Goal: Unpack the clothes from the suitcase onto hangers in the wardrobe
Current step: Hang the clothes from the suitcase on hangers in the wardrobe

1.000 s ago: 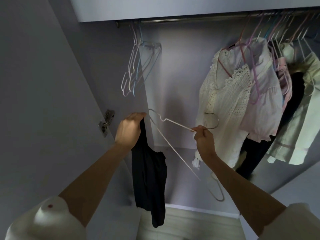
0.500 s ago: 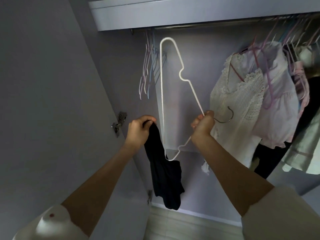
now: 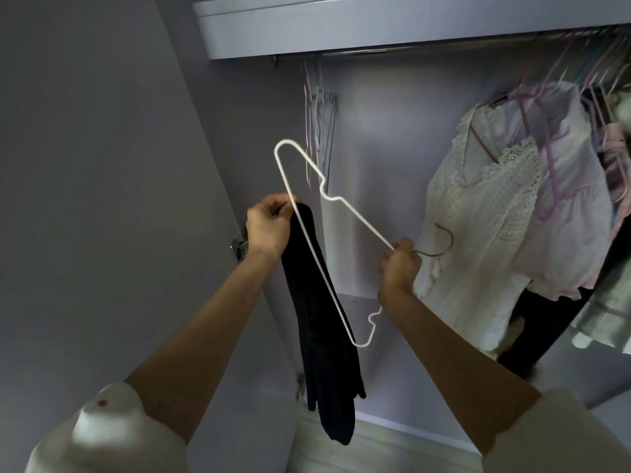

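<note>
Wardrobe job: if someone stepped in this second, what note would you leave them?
Left hand grips the top of a dark garment, which hangs down.
Right hand holds a white hanger by its neck, tilted on end, its bar crossing the garment.
Done: several clothes already hang on the rail; spare hangers at its left end.
Left: get the garment onto the hanger, hook it on the rail. The suitcase is out of view.

head cam only | worn, wide-angle, tilted up into open wardrobe | close, arm's reach | rail [image 3: 426, 51] at 12 o'clock, both forearms entering from 6 | no second view
</note>
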Demonstrator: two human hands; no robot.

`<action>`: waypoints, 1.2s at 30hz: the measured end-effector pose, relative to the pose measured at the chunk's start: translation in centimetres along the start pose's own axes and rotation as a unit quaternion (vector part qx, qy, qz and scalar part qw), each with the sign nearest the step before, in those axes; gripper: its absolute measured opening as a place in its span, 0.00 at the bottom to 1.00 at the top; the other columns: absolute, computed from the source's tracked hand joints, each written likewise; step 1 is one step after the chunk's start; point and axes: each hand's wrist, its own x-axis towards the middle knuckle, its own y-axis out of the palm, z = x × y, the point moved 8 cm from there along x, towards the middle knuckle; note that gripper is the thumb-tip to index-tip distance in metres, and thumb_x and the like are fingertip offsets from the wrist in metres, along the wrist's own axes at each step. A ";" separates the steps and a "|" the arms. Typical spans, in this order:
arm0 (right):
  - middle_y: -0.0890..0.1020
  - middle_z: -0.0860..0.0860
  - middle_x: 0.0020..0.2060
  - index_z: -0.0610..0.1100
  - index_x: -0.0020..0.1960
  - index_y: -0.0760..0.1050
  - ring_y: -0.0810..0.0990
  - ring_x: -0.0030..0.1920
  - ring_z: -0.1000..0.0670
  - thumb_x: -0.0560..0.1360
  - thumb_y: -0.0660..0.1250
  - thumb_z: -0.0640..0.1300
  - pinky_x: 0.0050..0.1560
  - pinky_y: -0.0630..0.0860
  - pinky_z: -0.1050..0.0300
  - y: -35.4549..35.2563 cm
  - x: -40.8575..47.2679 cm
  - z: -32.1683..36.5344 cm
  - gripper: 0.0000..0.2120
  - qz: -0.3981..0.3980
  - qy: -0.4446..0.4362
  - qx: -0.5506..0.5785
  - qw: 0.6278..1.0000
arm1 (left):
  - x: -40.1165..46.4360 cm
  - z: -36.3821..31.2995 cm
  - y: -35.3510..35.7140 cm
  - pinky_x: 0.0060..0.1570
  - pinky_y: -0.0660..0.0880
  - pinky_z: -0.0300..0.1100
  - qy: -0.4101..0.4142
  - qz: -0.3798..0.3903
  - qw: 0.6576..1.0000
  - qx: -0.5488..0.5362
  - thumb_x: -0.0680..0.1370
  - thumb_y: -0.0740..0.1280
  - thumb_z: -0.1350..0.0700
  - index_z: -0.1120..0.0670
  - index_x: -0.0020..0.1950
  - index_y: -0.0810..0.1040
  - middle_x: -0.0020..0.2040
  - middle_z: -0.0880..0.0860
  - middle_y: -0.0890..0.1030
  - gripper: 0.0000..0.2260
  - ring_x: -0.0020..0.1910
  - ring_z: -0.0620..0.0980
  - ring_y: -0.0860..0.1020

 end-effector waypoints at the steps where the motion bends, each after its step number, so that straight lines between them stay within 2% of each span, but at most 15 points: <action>1: 0.66 0.49 0.27 0.44 0.29 0.62 0.65 0.27 0.52 0.77 0.53 0.39 0.30 0.61 0.58 0.0 0.0 0.7 0.18 -0.017 -0.013 0.018 1.000 | 0.0 0.2 0.2 0.52 0.75 0.39 -0.007 0.005 1.000 0.018 0.76 0.62 0.68 0.54 0.40 0.79 0.40 0.50 0.81 0.12 0.41 0.48 0.79; 4: 0.65 0.49 0.26 0.44 0.28 0.61 0.62 0.26 0.52 0.77 0.53 0.39 0.28 0.60 0.59 1.2 0.0 3.3 0.19 -0.009 -0.031 0.082 0.996 | -0.3 1.8 0.9 0.59 0.74 0.44 -0.044 0.023 0.997 0.060 0.76 0.62 0.68 0.60 0.48 0.80 0.48 0.56 0.82 0.08 0.48 0.52 0.79; 7: 0.62 0.50 0.25 0.44 0.28 0.58 0.60 0.24 0.53 0.78 0.52 0.39 0.26 0.58 0.62 2.1 0.1 5.0 0.19 -0.007 -0.043 0.130 0.991 | -1.3 3.7 1.4 0.61 0.73 0.47 -0.083 0.025 0.994 0.065 0.75 0.63 0.69 0.59 0.47 0.81 0.49 0.58 0.82 0.09 0.50 0.55 0.79; 9: 0.61 0.50 0.24 0.45 0.28 0.58 0.59 0.23 0.53 0.78 0.52 0.40 0.25 0.58 0.63 2.5 0.1 5.3 0.19 -0.004 -0.045 0.147 0.988 | -1.9 4.3 1.9 0.58 0.75 0.46 -0.098 0.037 0.993 0.056 0.75 0.63 0.69 0.57 0.44 0.80 0.44 0.55 0.82 0.10 0.47 0.55 0.80; 11: 0.62 0.53 0.20 0.45 0.28 0.57 0.59 0.21 0.54 0.78 0.52 0.40 0.23 0.57 0.65 2.8 0.2 5.1 0.19 -0.004 -0.035 0.163 0.986 | -2.5 4.1 2.3 0.52 0.75 0.42 -0.109 0.050 0.993 0.023 0.75 0.62 0.70 0.59 0.44 0.79 0.39 0.52 0.80 0.10 0.39 0.49 0.78; 13: 0.61 0.56 0.17 0.45 0.28 0.58 0.59 0.18 0.56 0.78 0.51 0.38 0.23 0.56 0.65 2.8 0.3 4.2 0.19 -0.015 -0.014 0.180 0.983 | -2.8 3.2 2.3 0.47 0.75 0.38 -0.113 0.045 0.992 -0.020 0.76 0.61 0.70 0.59 0.42 0.78 0.36 0.50 0.79 0.10 0.33 0.43 0.77; 15: 0.63 0.55 0.16 0.45 0.28 0.59 0.59 0.18 0.56 0.77 0.52 0.37 0.25 0.56 0.63 2.3 0.3 2.9 0.19 -0.036 0.007 0.174 0.984 | -2.7 2.4 1.9 0.43 0.74 0.36 -0.119 0.028 0.991 -0.057 0.77 0.61 0.70 0.55 0.38 0.76 0.36 0.50 0.78 0.13 0.31 0.41 0.77; 19: 0.63 0.49 0.24 0.44 0.27 0.60 0.61 0.22 0.55 0.77 0.52 0.35 0.26 0.58 0.60 1.4 -0.1 0.2 0.19 -0.047 0.006 0.119 0.992 | -2.3 1.2 1.3 0.44 0.75 0.38 -0.132 0.001 0.984 -0.121 0.77 0.60 0.69 0.54 0.38 0.76 0.38 0.52 0.78 0.13 0.36 0.47 0.76; 22: 0.62 0.53 0.20 0.46 0.28 0.58 0.59 0.20 0.58 0.77 0.52 0.36 0.25 0.57 0.63 0.8 -0.3 -1.2 0.19 0.000 -0.013 0.081 0.997 | -1.5 0.5 0.5 0.40 0.76 0.37 -0.128 -0.032 0.979 -0.155 0.77 0.59 0.70 0.55 0.38 0.76 0.38 0.52 0.79 0.14 0.35 0.47 0.77; 24: 0.62 0.55 0.19 0.46 0.28 0.58 0.59 0.21 0.57 0.78 0.52 0.37 0.27 0.58 0.63 -0.1 -0.1 -1.8 0.20 0.027 -0.036 0.016 0.999 | -0.6 0.1 -0.4 0.38 0.76 0.36 -0.121 -0.057 0.977 -0.163 0.77 0.59 0.70 0.55 0.38 0.75 0.37 0.52 0.79 0.13 0.34 0.47 0.77; 28: 0.61 0.50 0.23 0.46 0.27 0.58 0.60 0.22 0.57 0.80 0.52 0.38 0.31 0.59 0.58 -1.5 1.0 -1.0 0.22 0.065 -0.135 -0.153 0.977 | 0.7 0.2 -1.5 0.45 0.76 0.41 -0.090 -0.069 0.990 -0.084 0.77 0.61 0.68 0.52 0.36 0.76 0.35 0.50 0.78 0.15 0.34 0.45 0.76; 30: 0.62 0.50 0.22 0.46 0.26 0.58 0.63 0.24 0.54 0.81 0.52 0.38 0.32 0.60 0.57 -1.8 1.9 0.3 0.24 0.060 -0.184 -0.229 0.954 | 0.8 0.8 -2.2 0.52 0.77 0.45 -0.076 -0.078 0.994 -0.011 0.76 0.62 0.67 0.52 0.37 0.78 0.37 0.51 0.79 0.13 0.39 0.49 0.78; 33: 0.63 0.50 0.22 0.46 0.25 0.58 0.66 0.30 0.49 0.81 0.53 0.40 0.37 0.63 0.54 -2.4 3.9 1.8 0.24 0.048 -0.218 -0.274 0.936 | 0.5 2.1 -3.4 0.59 0.74 0.47 -0.085 -0.120 0.988 0.036 0.75 0.62 0.66 0.58 0.47 0.81 0.46 0.57 0.82 0.09 0.49 0.53 0.79; 34: 0.64 0.49 0.23 0.46 0.26 0.60 0.66 0.31 0.48 0.81 0.52 0.41 0.38 0.63 0.52 -2.3 4.2 2.3 0.24 0.045 -0.218 -0.263 0.939 | 0.3 2.5 -3.4 0.59 0.75 0.46 -0.097 -0.128 0.987 0.024 0.76 0.63 0.67 0.59 0.49 0.81 0.46 0.58 0.82 0.08 0.48 0.53 0.79; 36: 0.72 0.42 0.27 0.38 0.29 0.69 0.69 0.34 0.47 0.80 0.52 0.44 0.40 0.63 0.53 -1.8 3.9 3.6 0.22 0.029 -0.226 -0.235 0.945 | 0.3 2.8 -2.3 0.49 0.76 0.43 -0.113 -0.107 0.988 -0.019 0.76 0.62 0.67 0.58 0.43 0.80 0.37 0.53 0.81 0.09 0.40 0.50 0.77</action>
